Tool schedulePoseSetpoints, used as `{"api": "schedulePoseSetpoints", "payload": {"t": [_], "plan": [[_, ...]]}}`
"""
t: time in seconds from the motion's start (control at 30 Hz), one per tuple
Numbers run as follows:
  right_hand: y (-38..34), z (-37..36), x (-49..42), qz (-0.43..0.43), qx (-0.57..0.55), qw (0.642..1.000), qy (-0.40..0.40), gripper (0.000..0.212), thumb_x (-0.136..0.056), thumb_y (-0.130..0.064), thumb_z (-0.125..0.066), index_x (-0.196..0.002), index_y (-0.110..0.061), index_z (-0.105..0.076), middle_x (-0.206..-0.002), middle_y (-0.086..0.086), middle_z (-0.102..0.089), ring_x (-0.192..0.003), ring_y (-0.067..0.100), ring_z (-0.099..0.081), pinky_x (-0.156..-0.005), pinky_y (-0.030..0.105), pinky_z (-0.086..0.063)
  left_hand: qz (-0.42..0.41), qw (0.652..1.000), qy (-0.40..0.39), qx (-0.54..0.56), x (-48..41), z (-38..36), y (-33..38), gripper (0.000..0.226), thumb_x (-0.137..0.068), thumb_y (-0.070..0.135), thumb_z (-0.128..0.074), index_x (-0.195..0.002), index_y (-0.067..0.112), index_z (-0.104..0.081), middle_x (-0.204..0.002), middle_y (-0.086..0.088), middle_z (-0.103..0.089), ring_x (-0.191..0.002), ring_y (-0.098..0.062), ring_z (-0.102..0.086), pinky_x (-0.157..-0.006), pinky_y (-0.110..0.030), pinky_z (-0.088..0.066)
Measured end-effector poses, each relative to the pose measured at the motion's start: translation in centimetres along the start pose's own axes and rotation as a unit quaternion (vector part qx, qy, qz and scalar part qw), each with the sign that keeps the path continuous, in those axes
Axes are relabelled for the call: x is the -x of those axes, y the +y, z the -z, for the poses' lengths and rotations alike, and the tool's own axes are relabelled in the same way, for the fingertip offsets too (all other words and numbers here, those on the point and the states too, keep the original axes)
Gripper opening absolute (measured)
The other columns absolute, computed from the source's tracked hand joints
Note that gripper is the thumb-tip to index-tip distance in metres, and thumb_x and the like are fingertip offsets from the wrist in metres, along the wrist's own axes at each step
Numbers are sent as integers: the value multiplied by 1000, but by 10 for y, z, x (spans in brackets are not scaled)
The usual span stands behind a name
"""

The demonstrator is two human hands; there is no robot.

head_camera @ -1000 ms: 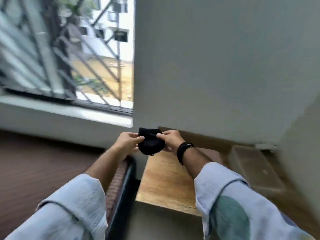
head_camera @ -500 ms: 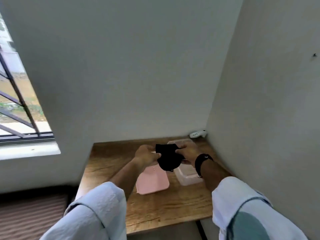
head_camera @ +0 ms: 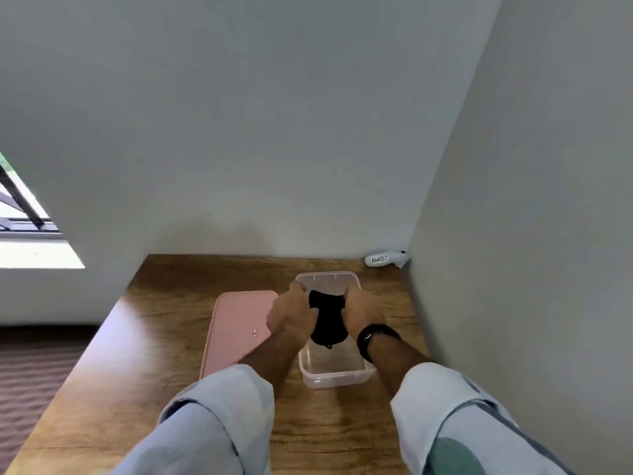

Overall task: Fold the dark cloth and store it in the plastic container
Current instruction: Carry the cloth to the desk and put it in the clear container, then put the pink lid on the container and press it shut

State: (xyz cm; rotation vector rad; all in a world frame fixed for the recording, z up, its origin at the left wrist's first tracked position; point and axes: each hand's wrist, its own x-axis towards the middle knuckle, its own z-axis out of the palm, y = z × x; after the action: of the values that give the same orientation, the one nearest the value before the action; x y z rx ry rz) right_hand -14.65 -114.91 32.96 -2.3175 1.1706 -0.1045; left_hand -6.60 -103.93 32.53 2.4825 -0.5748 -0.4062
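Observation:
A small folded dark cloth (head_camera: pixel 327 320) hangs between both hands, directly over the clear plastic container (head_camera: pixel 334 377) on the wooden table. My left hand (head_camera: pixel 291 315) grips the cloth's left edge and my right hand (head_camera: pixel 361 311) grips its right edge. The cloth's lower tip dips inside the container's open top. A black watch sits on my right wrist.
The pink lid (head_camera: pixel 236 329) lies flat on the wooden table (head_camera: pixel 164 389), just left of the container. A white tag marked AW057 (head_camera: pixel 383 258) rests in the back right corner. Walls close the table's back and right sides. A window (head_camera: pixel 24 221) is at the left.
The view swung from the window to the table corner. Both hands carried the cloth forward and down, from in front of my chest to over the open container.

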Motion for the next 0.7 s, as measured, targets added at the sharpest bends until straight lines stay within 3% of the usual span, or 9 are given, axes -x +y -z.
{"api": "schedulePoseSetpoints", "payload": {"t": [0.1,0.17,0.27,0.37,0.5,0.6,0.7], "plan": [[8,-13,-4,-38,-24,998,31,25,-82,-30,-50,-66,-15,-62,-63,1,-61,-55,21,-55,-52,28,-36,-14,995,20,-100,-6,-12,5,46,-90,35,-68,-132,27,-51,-121,-11,-69,-113,-32,-64,-85,-39,-49],[12,-20,-11,-35,-26,999,11,29,-84,-31,-46,-61,-15,-56,-64,4,-60,-55,21,-52,-52,30,-35,-24,989,20,-145,-12,-20,5,46,-90,36,-69,-132,26,-52,-123,-12,-68,-115,-31,-61,-86,-37,-43],[14,-20,-18,31,59,997,-24,21,-94,-16,-41,-77,-14,-51,-82,9,-58,-75,25,-60,-66,32,-41,-38,981,16,-191,-18,-29,4,47,-91,37,-70,-133,23,-53,-124,-14,-68,-117,-31,-61,-92,-40,-43],[15,-21,-22,79,119,988,-51,20,-98,-4,-47,-104,-9,-65,-104,12,-68,-100,30,-68,-76,36,-54,-62,977,24,-203,-19,-34,4,47,-92,37,-70,-133,23,-54,-125,-14,-68,-118,-32,-60,-94,-40,-45],[7,-19,-16,101,185,975,-65,23,-96,-1,-52,-109,-10,-70,-110,9,-70,-104,29,-69,-86,42,-60,-113,979,100,-137,-17,-20,-5,40,-99,32,-58,-139,26,-54,-132,-3,-66,-122,-25,-57,-96,-41,-50],[-10,-15,-8,171,127,977,3,23,-93,-10,-49,-101,-15,-70,-97,5,-73,-91,25,-71,-79,37,-60,-41,985,165,-35,-14,1,-35,35,-99,28,-55,-134,24,-60,-133,-1,-64,-120,-23,-58,-94,-41,-54],[-45,-24,6,242,-27,970,13,21,-98,-17,-48,-105,-15,-68,-97,5,-73,-89,23,-69,-76,34,-56,116,984,135,-16,-9,16,-88,49,-95,21,-58,-143,15,-53,-142,-12,-58,-126,-32,-58,-99,-45,-55]]}}
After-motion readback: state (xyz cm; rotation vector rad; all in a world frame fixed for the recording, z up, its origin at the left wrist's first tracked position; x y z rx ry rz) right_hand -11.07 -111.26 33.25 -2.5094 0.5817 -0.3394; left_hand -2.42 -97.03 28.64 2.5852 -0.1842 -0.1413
